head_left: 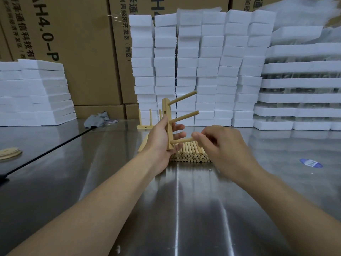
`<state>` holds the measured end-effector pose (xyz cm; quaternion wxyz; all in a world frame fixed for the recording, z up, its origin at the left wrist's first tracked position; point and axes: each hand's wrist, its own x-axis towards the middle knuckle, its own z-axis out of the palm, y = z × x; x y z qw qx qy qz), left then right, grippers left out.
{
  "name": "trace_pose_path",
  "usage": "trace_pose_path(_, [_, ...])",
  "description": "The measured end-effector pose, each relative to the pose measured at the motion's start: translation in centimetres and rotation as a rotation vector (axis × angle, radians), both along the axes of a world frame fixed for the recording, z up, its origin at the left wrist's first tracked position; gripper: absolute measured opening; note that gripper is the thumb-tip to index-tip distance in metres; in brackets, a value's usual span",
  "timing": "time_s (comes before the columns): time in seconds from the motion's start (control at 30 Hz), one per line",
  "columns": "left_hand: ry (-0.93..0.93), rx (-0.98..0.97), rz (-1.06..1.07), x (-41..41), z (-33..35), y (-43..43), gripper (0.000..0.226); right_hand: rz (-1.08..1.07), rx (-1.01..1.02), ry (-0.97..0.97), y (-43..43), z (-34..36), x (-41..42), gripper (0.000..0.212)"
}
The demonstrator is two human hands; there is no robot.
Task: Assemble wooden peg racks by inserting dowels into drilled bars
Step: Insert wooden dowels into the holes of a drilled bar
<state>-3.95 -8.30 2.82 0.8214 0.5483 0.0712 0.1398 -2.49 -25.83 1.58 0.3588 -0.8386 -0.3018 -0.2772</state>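
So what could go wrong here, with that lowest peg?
The right hand pinches only the outer end of the lowest dowel; pushed off-angle, it might jam or sit crooked in the bar. The left hand holds the bar in the air above the dowel pile; a slip could drop it and scatter them.

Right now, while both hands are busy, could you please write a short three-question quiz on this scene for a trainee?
1. True or false: the left hand holds the pale wooden drilled bar upright.
2. How many round wooden dowels stick out of the bar?
3. Which one does the right hand pinch? A the top dowel; B the middle dowel; C the lowest dowel.
Key: 1 true; 2 three; 3 C.
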Motion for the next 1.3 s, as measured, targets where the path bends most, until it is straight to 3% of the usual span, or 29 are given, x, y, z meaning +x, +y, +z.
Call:
trace_pose_path(0.3, [-0.037,0.072,-0.004,-0.1,0.1,-0.6,0.042,-0.008,0.100,0.159,0.0,0.5,-0.5,0.059])
trace_pose_path(0.63, [-0.045,0.114,-0.001,-0.1,0.2,-0.5,0.043,0.047,0.066,0.199,0.2,-0.5,0.1,0.054])
trace_pose_path(0.83, [-0.054,0.158,-0.010,0.4,-0.2,-0.2,0.065,0.052,0.009,0.165,0.3,-1.0,0.5,0.043])
trace_pose_path(1.03, [-0.047,0.194,-0.026,0.2,-0.2,-0.7,0.043,0.073,-0.090,0.154,0.5,-1.3,0.4,0.028])
trace_pose_path(1.3, [-0.070,0.174,-0.048,-0.4,0.3,-1.8,0.041,0.125,0.096,0.204,0.7,-1.1,0.0,0.025])
